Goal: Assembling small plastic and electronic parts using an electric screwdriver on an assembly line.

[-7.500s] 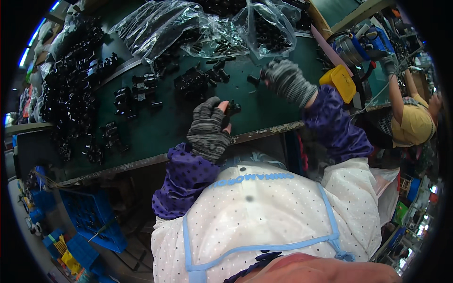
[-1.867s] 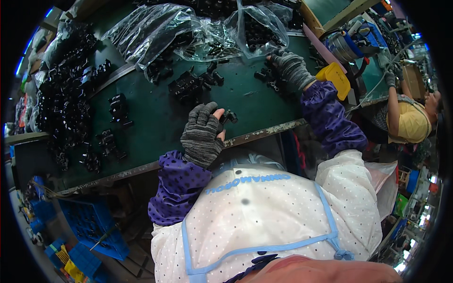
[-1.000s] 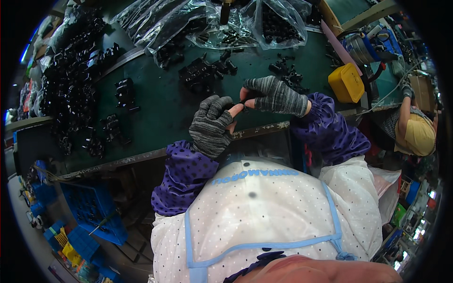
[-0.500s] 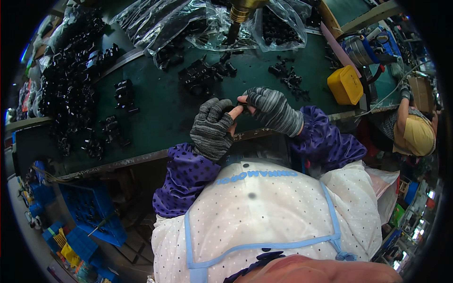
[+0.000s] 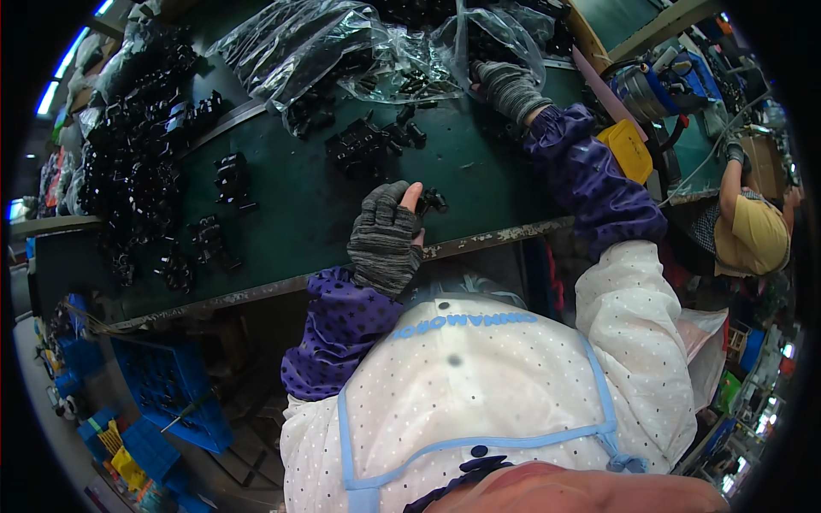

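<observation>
My left hand (image 5: 385,235), in a grey striped fingerless glove, is closed over the table's front edge. A small black part (image 5: 434,201) with a knobbed end sticks out beside its thumb and finger; its exact kind cannot be made out. My right hand (image 5: 511,90), gloved alike, reaches to the far side of the table, at a clear plastic bag (image 5: 534,43) of black parts. Its fingertips are hidden against the bag and the dark parts. Between the hands and the bags lies a cluster of black moulded parts (image 5: 359,145).
A large heap of black parts (image 5: 128,171) covers the table's left end, with a few separate assemblies (image 5: 229,178) beside it. A yellow container (image 5: 626,152) stands by my right sleeve. Clear plastic sheeting (image 5: 299,43) spreads along the back. Another person (image 5: 753,227) sits at far right.
My right hand has left the left hand and stretched away to the bag at the back. The left hand stays in place with the small black part. The brass-coloured tool overhead is out of view.
</observation>
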